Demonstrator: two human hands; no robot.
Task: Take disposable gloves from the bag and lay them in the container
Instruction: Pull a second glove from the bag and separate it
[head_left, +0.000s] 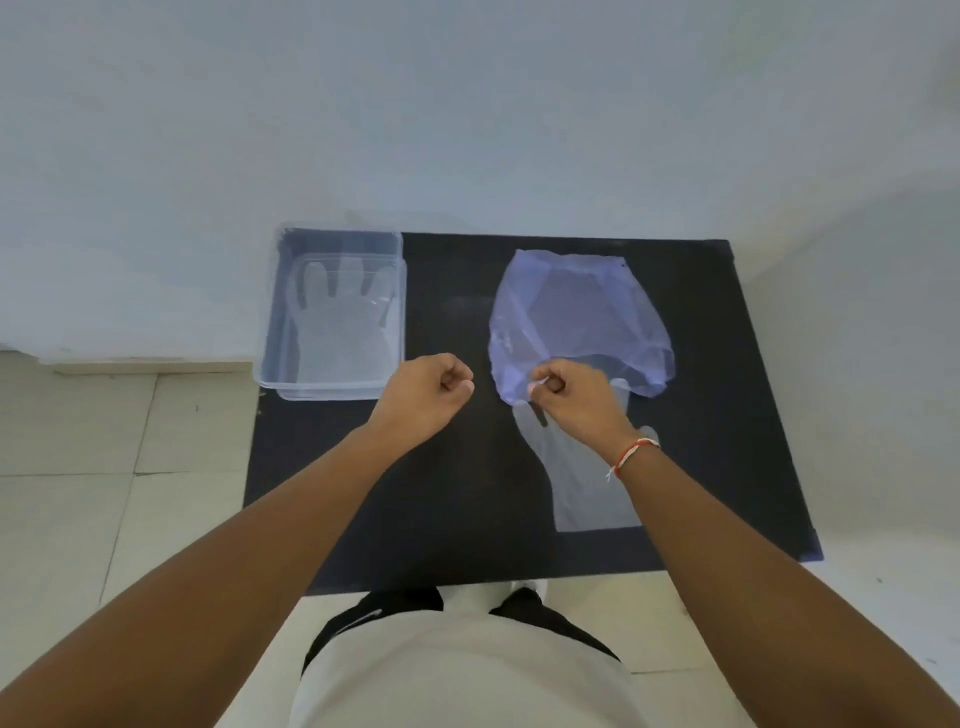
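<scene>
Both bare forearms reach forward, left hand (427, 391) and right hand (570, 396) curled into loose fists.

Both fists are curled over the black mat (457, 493). Right hand (576, 397) pinches the near edge of the purple bag (576, 317), with a clear glove (587, 483) under it. Left hand (423, 395) hovers beside the container (270, 312), which holds another glove (337, 327).
</scene>
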